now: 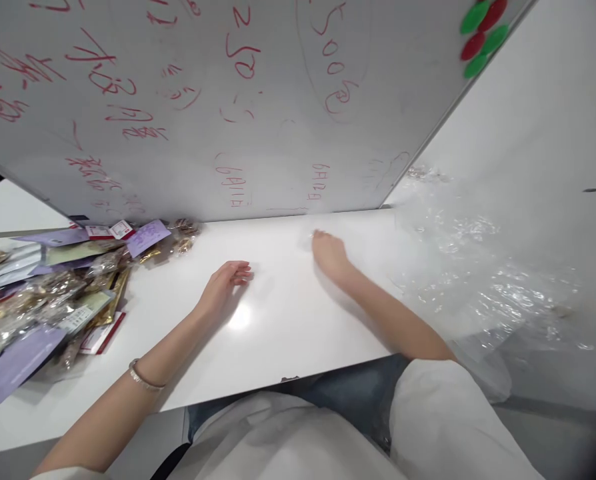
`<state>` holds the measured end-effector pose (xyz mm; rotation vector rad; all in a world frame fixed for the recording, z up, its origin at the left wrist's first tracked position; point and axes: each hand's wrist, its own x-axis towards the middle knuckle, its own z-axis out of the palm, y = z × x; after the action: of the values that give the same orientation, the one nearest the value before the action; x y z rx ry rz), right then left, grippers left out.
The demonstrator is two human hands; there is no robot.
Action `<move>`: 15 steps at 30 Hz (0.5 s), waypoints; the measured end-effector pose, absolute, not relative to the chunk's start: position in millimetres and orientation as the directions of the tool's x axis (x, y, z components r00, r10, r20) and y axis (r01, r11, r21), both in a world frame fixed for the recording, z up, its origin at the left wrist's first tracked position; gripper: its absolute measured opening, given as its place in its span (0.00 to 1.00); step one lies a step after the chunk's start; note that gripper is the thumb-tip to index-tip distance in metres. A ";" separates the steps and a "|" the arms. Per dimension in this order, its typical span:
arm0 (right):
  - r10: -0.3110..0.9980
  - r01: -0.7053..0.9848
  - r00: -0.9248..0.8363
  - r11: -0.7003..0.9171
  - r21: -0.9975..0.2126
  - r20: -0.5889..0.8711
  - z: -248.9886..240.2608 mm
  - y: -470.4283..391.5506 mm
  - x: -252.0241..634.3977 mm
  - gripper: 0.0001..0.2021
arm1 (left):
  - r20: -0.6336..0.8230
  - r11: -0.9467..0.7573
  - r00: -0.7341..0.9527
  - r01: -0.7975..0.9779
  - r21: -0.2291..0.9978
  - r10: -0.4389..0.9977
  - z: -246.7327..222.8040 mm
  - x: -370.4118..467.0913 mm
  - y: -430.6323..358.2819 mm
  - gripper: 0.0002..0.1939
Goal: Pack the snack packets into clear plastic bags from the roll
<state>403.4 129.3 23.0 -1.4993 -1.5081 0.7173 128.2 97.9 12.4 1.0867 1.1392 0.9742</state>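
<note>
My left hand (227,283) hovers over or rests on the middle of the white table (273,320), fingers apart and slightly curled, holding nothing. To its right and farther back, my right hand (329,255) has its fingers pressed together near a faint, clear thing, perhaps plastic, at the fingertips. That thing is too blurred to make out. A bracelet (144,377) circles my left wrist.
A pile of small packets (68,300) covers the table's left side. Many clear plastic bags (478,280) lie heaped at the right. Behind the table stands a whiteboard (278,147) with red writing and red and green magnets (484,37).
</note>
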 end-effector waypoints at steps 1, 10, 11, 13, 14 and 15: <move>0.983 0.490 0.031 0.141 -0.860 0.179 19.9 114.0 380.3 0.09 | -0.215 0.240 0.181 -0.135 0.961 0.960 12.3 127.8 99.3 0.26; 0.700 0.525 -0.673 0.679 -0.512 0.238 13.4 73.8 340.7 0.17 | -0.315 0.317 0.032 -0.085 0.945 0.949 16.5 99.6 106.5 0.15; 0.710 0.566 -0.656 0.687 -0.457 0.255 13.4 79.0 348.2 0.19 | -0.298 0.300 0.033 -0.071 0.951 0.954 18.3 97.6 106.1 0.14; 0.783 0.662 -0.549 0.620 -0.420 0.292 12.4 89.8 363.8 0.24 | -0.266 0.275 0.092 -0.099 0.956 0.960 24.0 95.5 104.4 0.14; 0.831 0.693 -0.464 0.556 -0.459 0.307 11.0 95.1 371.6 0.26 | -0.254 0.273 0.146 -0.125 0.954 0.956 27.6 95.0 103.3 0.14; 0.877 0.698 -0.365 0.480 -0.531 0.312 9.1 100.6 379.2 0.27 | -0.249 0.281 0.205 -0.146 0.949 0.947 31.1 94.5 102.2 0.15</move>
<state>379.2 100.6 9.1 -1.2979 -2.1688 0.4184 94.5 102.2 31.1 0.9703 1.0666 0.9576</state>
